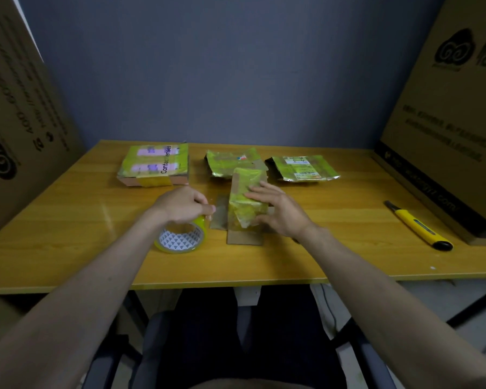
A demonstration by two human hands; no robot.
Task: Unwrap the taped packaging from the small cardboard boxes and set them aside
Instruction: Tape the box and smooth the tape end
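So the small cardboard box (246, 204) being worked on sits dead centre of the frame on the tabletop (68, 220), standing up with its yellow-green taped wrap still mostly on and a brown flap sticking out toward the bottom. The right hand (275, 211) is on its right face, fingers (260, 193) fairly straight and spread over the wrap with the thumb low at the near end — more steadying than gripping, I'd say. The left hand (184, 204) is curled over the tape roll (181, 238) just left of the box, pinching something at the roll's top edge; can't tell if that's a tape end. Biggest risk I see: the box looks tall and narrow, so a sideways peel with only a flat palm on it could tip it over. Sticky wrap might also tear the cardboard, or snag the roll. The utility knife (418, 226) lies well off at the right, untouched. Three more wrapped packs (155, 164) wait along the upper edge.
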